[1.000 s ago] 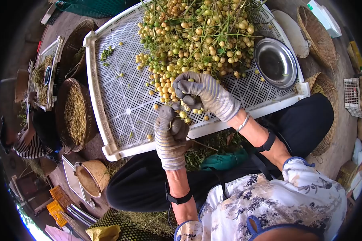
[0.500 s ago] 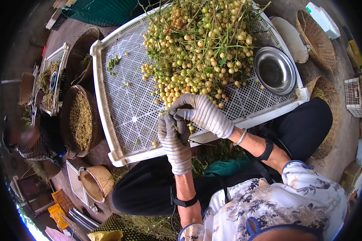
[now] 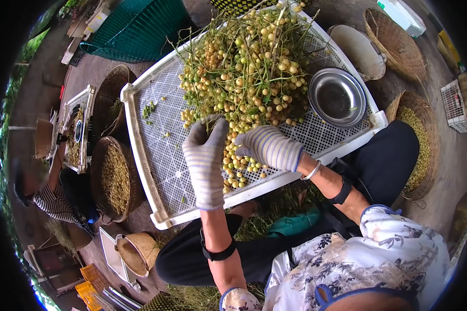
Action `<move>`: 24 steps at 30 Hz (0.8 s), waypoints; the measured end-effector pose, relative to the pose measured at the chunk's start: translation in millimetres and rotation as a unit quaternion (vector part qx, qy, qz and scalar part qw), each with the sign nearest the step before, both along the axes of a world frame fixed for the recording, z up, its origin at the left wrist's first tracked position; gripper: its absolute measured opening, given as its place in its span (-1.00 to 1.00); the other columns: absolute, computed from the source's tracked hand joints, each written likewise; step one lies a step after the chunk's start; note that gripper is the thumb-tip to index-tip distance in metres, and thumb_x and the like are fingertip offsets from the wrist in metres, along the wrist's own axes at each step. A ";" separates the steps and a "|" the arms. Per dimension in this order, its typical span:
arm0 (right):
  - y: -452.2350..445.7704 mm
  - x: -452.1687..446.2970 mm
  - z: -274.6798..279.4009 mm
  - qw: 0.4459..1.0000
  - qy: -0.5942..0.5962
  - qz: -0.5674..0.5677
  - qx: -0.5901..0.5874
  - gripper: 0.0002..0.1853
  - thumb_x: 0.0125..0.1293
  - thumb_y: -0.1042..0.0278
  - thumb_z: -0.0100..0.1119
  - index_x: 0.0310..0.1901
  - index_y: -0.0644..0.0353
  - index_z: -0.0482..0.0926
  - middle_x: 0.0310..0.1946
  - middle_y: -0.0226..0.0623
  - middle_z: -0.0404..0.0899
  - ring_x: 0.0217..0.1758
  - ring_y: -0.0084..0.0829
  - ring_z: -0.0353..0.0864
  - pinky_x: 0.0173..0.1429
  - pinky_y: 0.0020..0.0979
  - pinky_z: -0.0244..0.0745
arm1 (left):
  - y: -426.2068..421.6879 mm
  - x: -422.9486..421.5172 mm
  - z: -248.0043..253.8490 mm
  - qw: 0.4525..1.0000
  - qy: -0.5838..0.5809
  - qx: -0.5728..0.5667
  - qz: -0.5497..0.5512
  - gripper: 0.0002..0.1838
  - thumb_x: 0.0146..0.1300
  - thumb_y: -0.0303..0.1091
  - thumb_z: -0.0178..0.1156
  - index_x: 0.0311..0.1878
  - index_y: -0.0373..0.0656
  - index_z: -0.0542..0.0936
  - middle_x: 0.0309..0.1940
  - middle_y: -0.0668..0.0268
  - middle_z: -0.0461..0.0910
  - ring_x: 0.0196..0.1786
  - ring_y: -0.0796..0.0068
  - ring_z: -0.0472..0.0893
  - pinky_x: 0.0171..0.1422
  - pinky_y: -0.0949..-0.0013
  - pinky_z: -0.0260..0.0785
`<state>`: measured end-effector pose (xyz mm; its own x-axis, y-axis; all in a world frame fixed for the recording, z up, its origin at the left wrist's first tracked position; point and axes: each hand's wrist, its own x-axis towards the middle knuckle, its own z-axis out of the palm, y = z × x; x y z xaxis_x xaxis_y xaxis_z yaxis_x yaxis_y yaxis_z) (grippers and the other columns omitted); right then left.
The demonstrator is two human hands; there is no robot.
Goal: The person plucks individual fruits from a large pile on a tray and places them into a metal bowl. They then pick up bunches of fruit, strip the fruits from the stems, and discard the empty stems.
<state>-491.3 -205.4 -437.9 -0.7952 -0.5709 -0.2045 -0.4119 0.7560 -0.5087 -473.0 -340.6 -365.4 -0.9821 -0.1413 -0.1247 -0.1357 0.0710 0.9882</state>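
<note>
White perforated tray (image 3: 156,155) under heaped fruit (image 3: 251,93) among baskets (image 3: 392,44), grip unclear at left fingers (image 3: 219,132) and right fingers (image 3: 250,142)

A dull brown floor (image 3: 445,155) spreads wide, with daylit green foliage (image 3: 35,45) along the left edge. A teal basket (image 3: 140,31) stands upper left, orange crates (image 3: 91,287) lower left, a pale crate (image 3: 455,106) far right.

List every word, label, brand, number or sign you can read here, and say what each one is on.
No readable text anywhere; nothing to quote.
White perforated plastic tray: no lettering visible.
Round shiny metal bowl: no lettering visible.
Striped cloth gloves: stripes only, no lettering visible.
White box with a green patch, upper right: any marking is too small to read.
</note>
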 end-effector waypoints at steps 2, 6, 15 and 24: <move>12.3 -1.1 -8.0 0.996 0.093 0.012 0.012 -0.63 0.40 0.07 -0.05 -0.29 0.22 0.58 -0.51 -0.09 0.61 -0.42 -0.02 0.63 -0.30 -0.05 0.51 | 12.5 -33.5 -24.2 0.992 0.079 -0.074 -0.057 -0.60 0.22 -0.19 0.31 -0.03 -0.33 0.60 -0.34 0.24 0.67 -0.36 0.51 0.62 -0.23 0.47 0.47; 35.6 -7.1 2.4 0.984 0.149 -0.081 -0.047 -0.72 0.32 0.20 0.07 -0.41 0.21 0.62 -0.56 -0.06 0.60 -0.50 -0.08 0.61 -0.38 -0.13 0.54 | 53.5 -68.2 -17.7 0.886 0.058 -0.458 -0.047 -0.46 0.06 -0.10 0.42 0.02 -0.29 0.61 -0.20 0.00 0.68 -0.18 0.19 0.70 -0.05 0.25 0.51; 44.8 -22.3 -14.2 0.973 0.032 -0.169 -0.152 -0.72 0.33 0.12 0.14 -0.04 0.04 0.65 -0.26 -0.15 0.68 -0.25 -0.11 0.66 -0.12 -0.20 0.53 | 36.7 -63.9 -35.6 0.806 0.077 -0.586 -0.025 -0.74 0.11 -0.13 0.28 -0.26 -0.11 0.65 -0.38 0.10 0.68 -0.33 0.10 0.67 -0.18 0.16 0.51; 54.5 -19.5 10.1 0.898 -0.184 -0.177 -0.358 -0.71 0.37 0.19 0.14 0.00 0.15 0.64 -0.46 -0.30 0.67 -0.60 -0.56 0.53 -0.41 -0.48 0.47 | -27.6 -47.7 -27.3 0.987 0.116 -0.070 0.090 -0.88 0.28 -0.42 0.21 -0.17 -0.22 0.61 -0.32 0.32 0.63 -0.31 0.63 0.52 -0.21 0.52 0.41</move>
